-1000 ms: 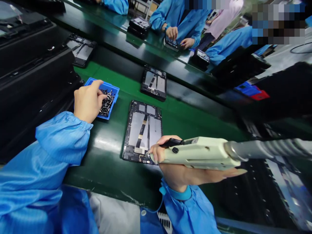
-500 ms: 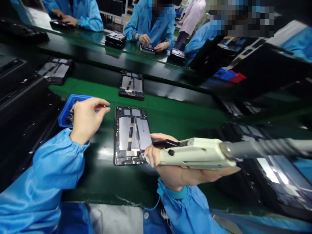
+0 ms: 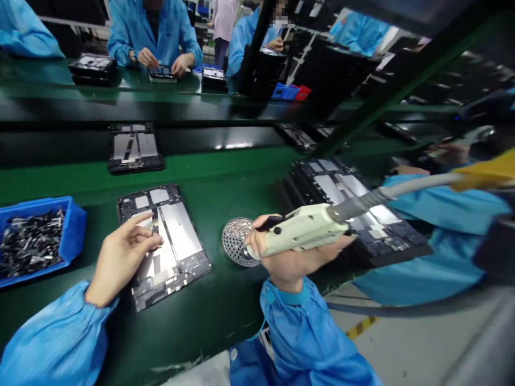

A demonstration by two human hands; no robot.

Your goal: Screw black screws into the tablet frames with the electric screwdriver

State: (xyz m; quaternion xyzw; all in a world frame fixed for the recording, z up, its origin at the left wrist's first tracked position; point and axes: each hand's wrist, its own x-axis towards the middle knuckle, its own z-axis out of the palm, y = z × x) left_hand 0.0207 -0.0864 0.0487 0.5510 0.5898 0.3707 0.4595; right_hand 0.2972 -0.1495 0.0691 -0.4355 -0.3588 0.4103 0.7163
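Note:
My right hand (image 3: 287, 271) is wrapped around a pale electric screwdriver (image 3: 306, 229) with a grey cable. Its tip reaches a round perforated dish (image 3: 233, 249) of small copper-coloured screws. To the left, an opened tablet (image 3: 183, 228) lies on the green bench, its silver inner plates and black ribbon strips showing. My left hand (image 3: 124, 249) is over the tablet's left half, thumb and fingers closed in a pinch. Whatever is between those fingertips is too small to make out. Beside that hand stands a blue bin (image 3: 76, 230) full of small dark and metallic parts.
Stacked opened tablets (image 3: 378, 230) stand at the right, close to the screwdriver. Another tablet (image 3: 147, 147) lies farther back. A co-worker's blue sleeve (image 3: 450, 201) reaches in at the right. A slanted green post (image 3: 386, 96) crosses the view. Across the bench, another person's hands (image 3: 181, 63) work.
The view has swung right. My left hand has gone from beside the blue bin to over the tablet. The screwdriver's tip has moved from the tablet's lower edge to the screw dish.

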